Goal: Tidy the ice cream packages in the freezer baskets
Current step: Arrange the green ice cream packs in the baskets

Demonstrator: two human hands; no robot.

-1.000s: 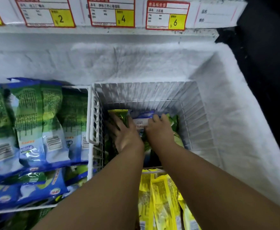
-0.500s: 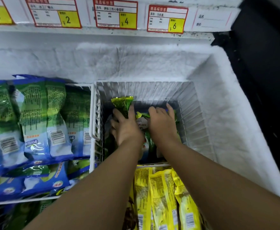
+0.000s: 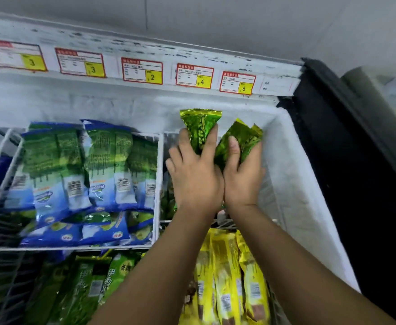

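Forearms stretched forward side by side, left hand (image 3: 194, 177), grip closed on upright green pack (image 3: 200, 127), right hand (image 3: 244, 181) touching it, grip closed on tilted packs (image 3: 242, 137), both held over the basket (image 3: 161, 165) at the freezer's (image 3: 298, 184) far right corner.

shiny green-gold wrappers (image 3: 200, 127), blue-and-green packs (image 3: 103, 170), yellow bars (image 3: 227, 273), red-framed yellow price tags (image 3: 143, 71)

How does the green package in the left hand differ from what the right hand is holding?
The left hand grips what looks like one green package, upright, its crimped end pointing straight up. The right hand grips a green bunch, seemingly two or more, tilted to the right. The green package reaches higher in the frame than the green bunch. Both are shiny green-gold wrappers, held side by side.
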